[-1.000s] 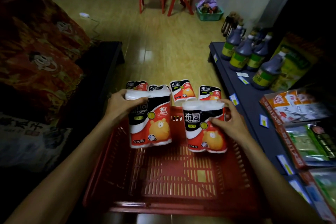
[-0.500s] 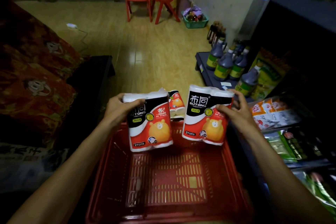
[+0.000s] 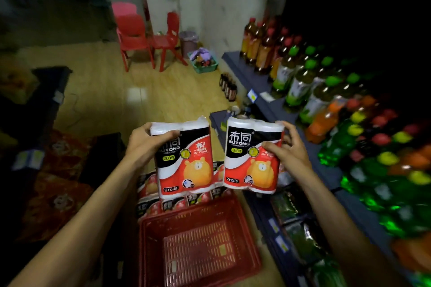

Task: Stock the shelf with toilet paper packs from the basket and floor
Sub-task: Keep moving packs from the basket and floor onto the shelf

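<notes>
Both your forearms reach forward and up from the bottom corners of the view, raised well above the red basket (image 3: 200, 242) on the floor. Your left hand (image 3: 144, 144) grips the left toilet paper pack (image 3: 184, 158) at its upper left corner, thumb curled over the front of the wrapper and the other fingers hidden behind it. Your right hand (image 3: 289, 149) holds the right toilet paper pack (image 3: 253, 156) by its upper right edge, thumb pressed across the front face and fingers wrapped round the back, their tips showing past the top corner. Both packs stand upright, side by side with a narrow gap between them, printed fronts toward you.

More toilet paper packs (image 3: 177, 202) lie on the floor just beyond the basket's far rim, partly hidden behind the two you hold. The basket's mesh bottom shows bare. To your right runs the dark shelf (image 3: 263, 91), its upper tier lined with drink bottles (image 3: 303, 84); the right pack hangs near its front edge, not touching it. Two red chairs (image 3: 149, 42) stand far off by the wall.
</notes>
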Action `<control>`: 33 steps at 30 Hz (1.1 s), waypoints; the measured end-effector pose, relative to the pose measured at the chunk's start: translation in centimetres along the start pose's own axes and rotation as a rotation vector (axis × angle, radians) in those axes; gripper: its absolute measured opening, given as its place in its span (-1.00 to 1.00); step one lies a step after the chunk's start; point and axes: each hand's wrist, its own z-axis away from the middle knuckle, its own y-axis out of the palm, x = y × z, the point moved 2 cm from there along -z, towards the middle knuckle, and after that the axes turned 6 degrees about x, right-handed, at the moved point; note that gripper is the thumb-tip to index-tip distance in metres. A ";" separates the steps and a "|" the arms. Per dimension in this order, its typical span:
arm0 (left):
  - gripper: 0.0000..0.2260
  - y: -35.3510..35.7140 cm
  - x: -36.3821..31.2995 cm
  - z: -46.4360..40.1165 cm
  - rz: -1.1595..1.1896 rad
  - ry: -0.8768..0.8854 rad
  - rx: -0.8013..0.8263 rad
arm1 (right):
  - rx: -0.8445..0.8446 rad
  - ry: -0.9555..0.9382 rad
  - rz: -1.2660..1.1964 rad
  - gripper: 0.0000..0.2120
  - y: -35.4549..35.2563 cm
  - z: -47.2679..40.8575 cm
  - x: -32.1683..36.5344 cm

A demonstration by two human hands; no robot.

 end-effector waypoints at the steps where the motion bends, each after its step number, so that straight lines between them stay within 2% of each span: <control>1: -0.43 0.2 -3.1 0.1 0.001 0.007 0.019 | -0.015 -0.005 0.001 -0.44 -0.8 0.6 3.1; 5: -0.45 1.2 -15.1 0.6 -0.024 0.074 0.123 | -0.097 -0.031 -0.005 -0.42 -3.6 3.6 14.8; 9: -0.81 3.8 -25.2 1.3 -0.051 0.174 0.255 | -0.220 -0.063 0.029 -0.40 -6.8 7.8 24.4; 18: -0.77 14.2 -42.1 5.8 0.000 0.428 0.526 | -0.570 -0.176 0.149 -0.43 -16.4 20.8 39.3; 22: -0.83 20.5 -47.0 9.3 0.027 0.498 0.667 | -0.746 -0.205 0.184 -0.46 -20.7 28.5 43.6; 27: -0.75 28.4 -51.4 15.4 0.044 0.586 0.827 | -0.952 -0.209 0.253 -0.50 -25.8 38.4 46.7; 33: -0.67 37.4 -54.7 23.4 0.075 0.602 0.992 | -1.156 -0.194 0.302 -0.49 -32.0 48.9 47.7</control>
